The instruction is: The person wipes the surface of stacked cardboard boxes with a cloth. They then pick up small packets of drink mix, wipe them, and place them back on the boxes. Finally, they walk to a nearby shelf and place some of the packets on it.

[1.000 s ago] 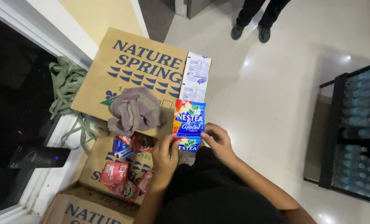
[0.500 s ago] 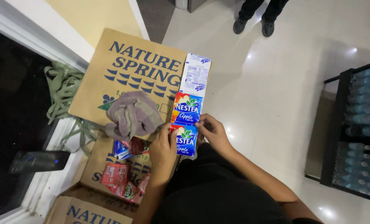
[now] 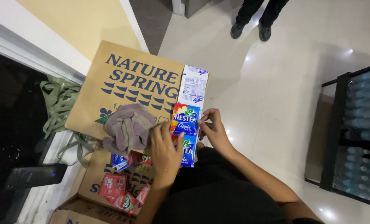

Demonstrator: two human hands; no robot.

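Observation:
A strip of joined drink-mix sachets (image 3: 186,118), blue and orange with a white-backed one at the far end, lies along the right edge of a closed cardboard box (image 3: 126,83). My left hand (image 3: 166,148) presses down on the near sachets with fingers spread over them. My right hand (image 3: 212,127) pinches the strip's right edge between thumb and fingers at the middle sachet. A crumpled grey-purple cloth (image 3: 126,127) rests on the box just left of my left hand.
Loose red and blue sachets (image 3: 120,195) lie on a lower cardboard box (image 3: 94,178) near my knees. Green straps (image 3: 59,103) hang at the left by a dark window. A dark phone-like device (image 3: 34,176) sits on the sill. A person's feet (image 3: 249,30) stand ahead; a bottle rack (image 3: 354,132) is right.
The strip has been drawn out longer along the box's right edge. My left hand moved up onto the near sachets and my right hand shifted up to the middle sachet's edge.

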